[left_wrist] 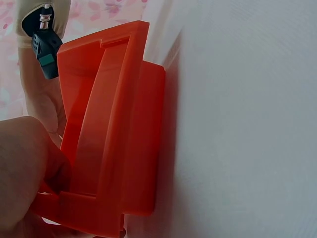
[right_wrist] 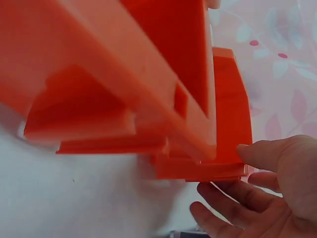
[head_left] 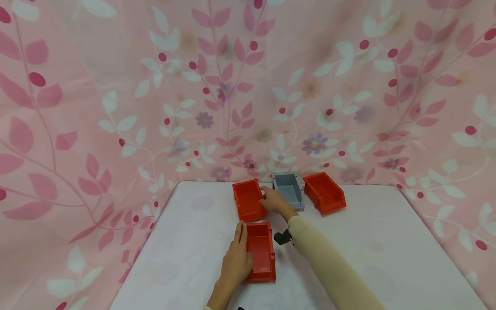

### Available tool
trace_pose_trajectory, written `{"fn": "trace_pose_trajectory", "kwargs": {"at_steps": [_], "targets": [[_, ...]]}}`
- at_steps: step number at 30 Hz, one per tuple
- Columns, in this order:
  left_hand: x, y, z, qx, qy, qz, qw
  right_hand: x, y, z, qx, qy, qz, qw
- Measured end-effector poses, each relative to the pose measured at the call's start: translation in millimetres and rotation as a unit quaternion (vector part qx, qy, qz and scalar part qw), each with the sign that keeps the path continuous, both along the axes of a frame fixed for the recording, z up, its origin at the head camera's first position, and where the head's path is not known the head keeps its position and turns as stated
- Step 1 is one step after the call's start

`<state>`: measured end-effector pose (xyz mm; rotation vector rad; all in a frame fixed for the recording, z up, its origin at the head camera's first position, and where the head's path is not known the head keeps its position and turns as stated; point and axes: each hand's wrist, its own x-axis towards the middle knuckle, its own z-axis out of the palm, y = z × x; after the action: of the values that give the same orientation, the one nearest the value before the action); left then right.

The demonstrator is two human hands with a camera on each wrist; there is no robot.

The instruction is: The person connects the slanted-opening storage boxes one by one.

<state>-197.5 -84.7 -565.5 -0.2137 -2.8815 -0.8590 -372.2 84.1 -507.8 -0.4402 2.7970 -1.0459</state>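
In the head view, a red storage bin (head_left: 260,252) is near the front middle. My left hand (head_left: 234,258) grips its left wall, fingers along the outside and thumb at the rim. Up close in the left wrist view, the same bin stands tilted beside the white tabletop, with my left hand (left_wrist: 29,173) at its wall. A second red bin (head_left: 248,202) lies just behind the first one. At its right side is my right hand (head_left: 274,200); in the right wrist view the thumb (right_wrist: 255,154) laps over the wall and the other fingers lie outside it.
A grey bin (head_left: 287,191) stands just right of my right hand, and another red bin (head_left: 324,194) is beyond it. All are on a white-covered table (head_left: 186,254), with a pink floral cloth (head_left: 248,86) hanging behind.
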Motion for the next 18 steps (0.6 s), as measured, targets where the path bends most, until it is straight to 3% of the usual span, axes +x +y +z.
{"fn": "trace_pose_trajectory", "kwargs": {"at_steps": [11, 18], "targets": [[-0.2, -0.7, -1.7, -0.003, 0.009, 0.0, 1.0, -0.8, -9.6, -5.4, 0.043, -0.015, -0.066, 0.9968], [-0.8, -0.3, -3.4, -0.003, 0.021, 0.0, 0.9998, 1.4, -4.6, 1.7, -0.005, 0.011, -0.075, 0.9971]]}}
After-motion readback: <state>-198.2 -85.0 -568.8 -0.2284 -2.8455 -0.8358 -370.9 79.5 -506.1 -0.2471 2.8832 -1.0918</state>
